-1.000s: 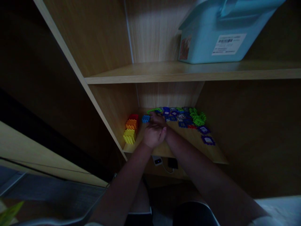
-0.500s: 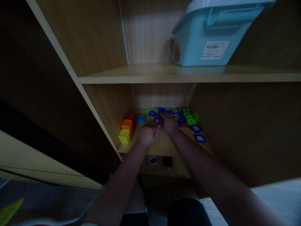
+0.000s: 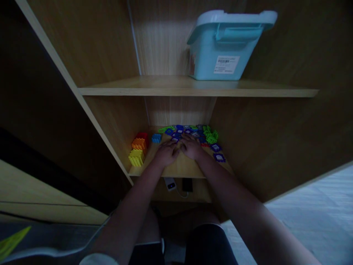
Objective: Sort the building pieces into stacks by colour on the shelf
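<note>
Both hands lie side by side on the lower shelf. The left hand and right hand have their fingertips at the pile of tiles at 12 o'clock. It is too dim to tell whether either grips one. The stacked blocks crowd the side wall at 9 o'clock. Two loose tiles lie at 3 o'clock, and bare wood runs to the front edge at 6. At 12 o'clock, on the shelf above, the bin bears a white label with a barcode; its writing is unreadable.

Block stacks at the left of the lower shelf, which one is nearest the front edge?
The yellow stack. It stands at the front edge, with the orange stack behind it and the red stack farthest back.
</note>
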`<action>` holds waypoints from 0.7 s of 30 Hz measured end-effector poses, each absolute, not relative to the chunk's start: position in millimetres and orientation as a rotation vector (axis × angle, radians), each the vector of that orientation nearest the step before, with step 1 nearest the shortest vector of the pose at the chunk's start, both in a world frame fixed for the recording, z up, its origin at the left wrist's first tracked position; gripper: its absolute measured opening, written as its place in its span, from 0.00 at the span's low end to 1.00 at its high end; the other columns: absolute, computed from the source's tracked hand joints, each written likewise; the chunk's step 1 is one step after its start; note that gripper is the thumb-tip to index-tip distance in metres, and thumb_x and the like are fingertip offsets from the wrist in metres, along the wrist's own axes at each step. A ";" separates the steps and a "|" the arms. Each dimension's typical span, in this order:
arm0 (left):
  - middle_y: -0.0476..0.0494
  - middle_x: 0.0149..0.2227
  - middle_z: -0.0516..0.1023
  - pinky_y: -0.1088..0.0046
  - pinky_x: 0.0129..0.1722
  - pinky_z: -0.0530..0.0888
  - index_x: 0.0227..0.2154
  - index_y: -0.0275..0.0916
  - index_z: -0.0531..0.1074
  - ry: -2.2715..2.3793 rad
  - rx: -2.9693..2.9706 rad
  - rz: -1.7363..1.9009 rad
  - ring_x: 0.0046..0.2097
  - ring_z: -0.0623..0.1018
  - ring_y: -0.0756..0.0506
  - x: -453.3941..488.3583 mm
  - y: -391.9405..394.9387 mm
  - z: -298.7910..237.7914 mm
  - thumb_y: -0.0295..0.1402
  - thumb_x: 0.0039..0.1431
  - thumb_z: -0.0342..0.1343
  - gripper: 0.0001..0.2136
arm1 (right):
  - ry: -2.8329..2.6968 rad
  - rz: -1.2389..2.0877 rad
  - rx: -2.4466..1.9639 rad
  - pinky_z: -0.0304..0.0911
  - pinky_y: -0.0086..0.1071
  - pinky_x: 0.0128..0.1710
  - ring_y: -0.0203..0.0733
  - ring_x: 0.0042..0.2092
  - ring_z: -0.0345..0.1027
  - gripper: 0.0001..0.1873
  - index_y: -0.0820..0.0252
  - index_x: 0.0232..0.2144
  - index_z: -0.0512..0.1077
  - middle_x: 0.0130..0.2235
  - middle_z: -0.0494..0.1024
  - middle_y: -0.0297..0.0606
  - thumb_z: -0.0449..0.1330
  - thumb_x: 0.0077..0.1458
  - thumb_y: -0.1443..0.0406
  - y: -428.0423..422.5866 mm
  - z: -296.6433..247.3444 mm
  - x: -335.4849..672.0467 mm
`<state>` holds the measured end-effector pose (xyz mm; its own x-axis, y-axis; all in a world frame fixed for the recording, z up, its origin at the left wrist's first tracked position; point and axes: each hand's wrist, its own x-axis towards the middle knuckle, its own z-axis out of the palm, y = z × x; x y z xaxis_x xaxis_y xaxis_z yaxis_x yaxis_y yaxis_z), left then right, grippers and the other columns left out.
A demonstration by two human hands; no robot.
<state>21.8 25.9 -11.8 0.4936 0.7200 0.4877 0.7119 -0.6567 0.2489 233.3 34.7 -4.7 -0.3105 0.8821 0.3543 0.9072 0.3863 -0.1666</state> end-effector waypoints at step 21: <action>0.35 0.53 0.84 0.54 0.62 0.78 0.50 0.40 0.78 1.287 2.545 1.048 0.56 0.82 0.37 20.3 33.4 -13.5 0.34 0.67 0.60 0.11 | -2.142 0.087 -1.076 0.69 0.38 0.50 0.47 0.43 0.77 0.08 0.53 0.36 0.82 0.38 0.85 0.38 0.62 0.64 0.66 41.6 -9.2 240.1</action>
